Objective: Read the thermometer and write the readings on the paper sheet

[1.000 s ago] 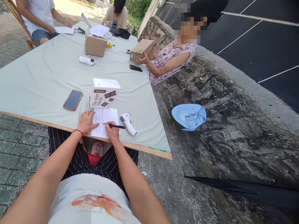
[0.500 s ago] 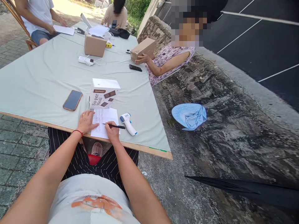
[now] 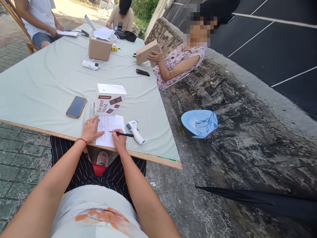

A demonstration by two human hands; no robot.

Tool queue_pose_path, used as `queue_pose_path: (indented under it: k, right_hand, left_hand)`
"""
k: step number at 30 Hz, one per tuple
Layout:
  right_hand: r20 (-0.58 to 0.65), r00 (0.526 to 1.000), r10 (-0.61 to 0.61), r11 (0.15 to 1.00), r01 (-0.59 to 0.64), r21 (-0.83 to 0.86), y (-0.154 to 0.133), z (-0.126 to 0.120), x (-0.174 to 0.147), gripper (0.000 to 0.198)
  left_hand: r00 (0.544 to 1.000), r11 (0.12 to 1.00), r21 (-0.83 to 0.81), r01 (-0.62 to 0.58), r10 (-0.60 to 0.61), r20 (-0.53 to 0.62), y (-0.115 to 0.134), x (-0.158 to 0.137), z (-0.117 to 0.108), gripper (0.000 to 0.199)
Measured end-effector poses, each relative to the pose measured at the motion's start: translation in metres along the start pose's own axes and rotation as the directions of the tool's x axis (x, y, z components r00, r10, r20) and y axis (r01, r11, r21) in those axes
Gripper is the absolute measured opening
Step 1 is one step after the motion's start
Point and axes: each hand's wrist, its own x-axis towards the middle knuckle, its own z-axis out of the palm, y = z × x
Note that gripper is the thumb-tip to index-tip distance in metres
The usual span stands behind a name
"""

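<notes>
My right hand (image 3: 119,139) is closed round a black pen (image 3: 126,134), whose tip rests on a printed sheet of paper (image 3: 112,125) at the table's near edge. Flat on the left margin of that sheet lies my left hand (image 3: 92,129), fingers stretched out. Behind the paper stands a white "Super Meal" box (image 3: 110,99) with brown chocolate pictures. A white and blue infrared thermometer (image 3: 135,131) lies just right of the sheet. To the left of the box is a smartphone (image 3: 76,106) in a brown case, screen up.
On the pale-covered table (image 3: 47,86) are a cardboard box (image 3: 99,48), a white power strip (image 3: 90,64) and a black phone (image 3: 143,72). At the right, a person holds another carton (image 3: 146,53). Two more people sit at the far end. A blue hat (image 3: 199,123) lies beyond the right edge.
The person at the right has tilted the carton and shifted a hand on it. My hands and the pen stay almost in place; the view has drifted slightly.
</notes>
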Motion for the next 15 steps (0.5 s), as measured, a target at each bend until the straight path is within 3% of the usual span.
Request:
queue_pose_path:
  k: [15]
  right_hand:
    - [0.037,0.999,-0.014,0.999,0.015,-0.032,-0.0009,0.0002,0.0006,0.018]
  left_hand:
    - [1.0,0.999,-0.044,0.003,-0.003,-0.009,-0.0017,0.0002,0.0027,0.056]
